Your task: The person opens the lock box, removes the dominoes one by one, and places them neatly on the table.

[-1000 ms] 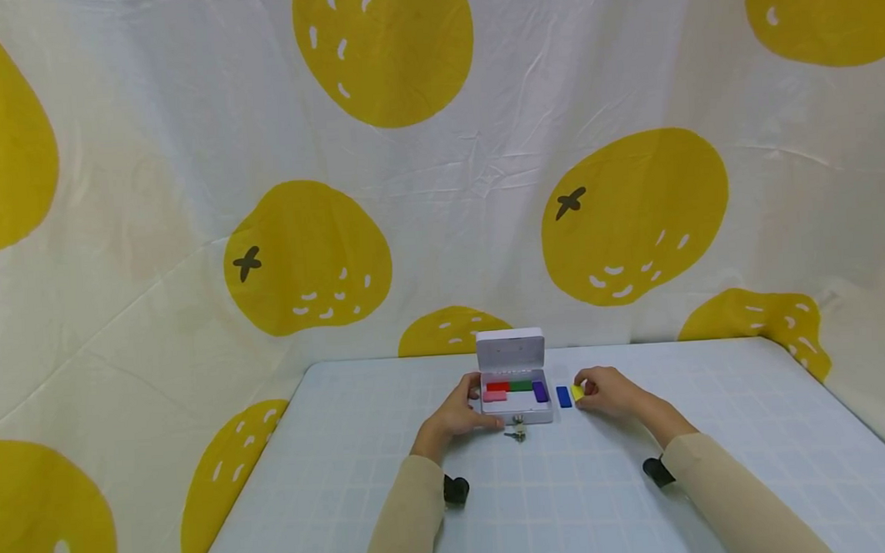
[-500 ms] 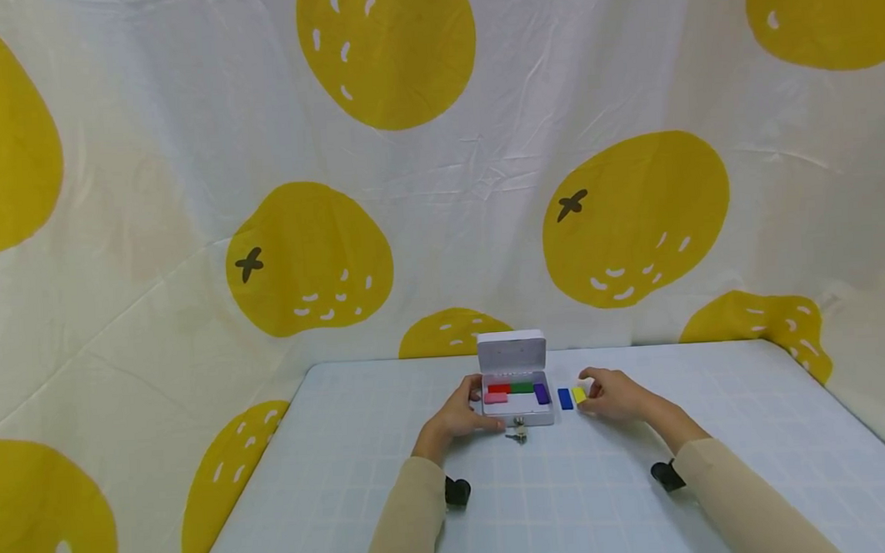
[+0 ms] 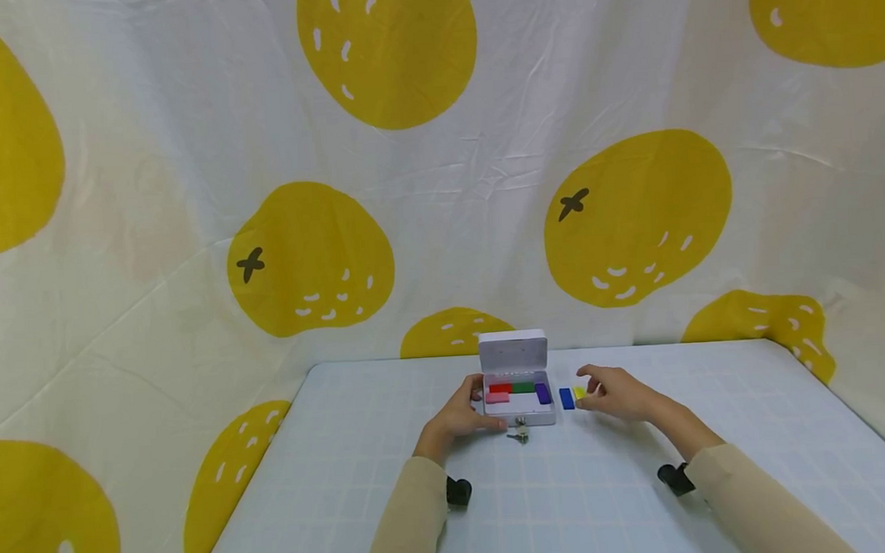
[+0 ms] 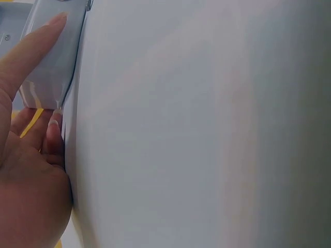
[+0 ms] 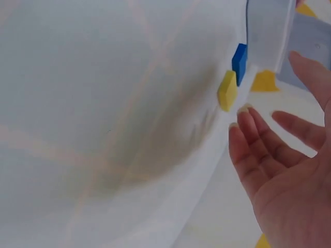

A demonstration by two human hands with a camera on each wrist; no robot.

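A small white metal lockbox stands with its lid raised. My left hand grips its left front corner, thumb along the front and fingers at the left side, as the left wrist view also shows. Inside lie a red block, a green block, a pink block and a purple block. Right of the box, a blue block and a yellow block lie side by side on the table. My right hand hovers beside the yellow block, fingers spread and holding nothing.
Keys hang at the lock on the box's front. The table has a pale blue checked cover. Behind it hangs a white curtain printed with yellow fruit. A black wrist camera sits under the right sleeve.
My right hand has let go of the yellow block, its fingers parting and drawing slightly to the right. The block stays beside the blue one; my left hand keeps its place on the box.
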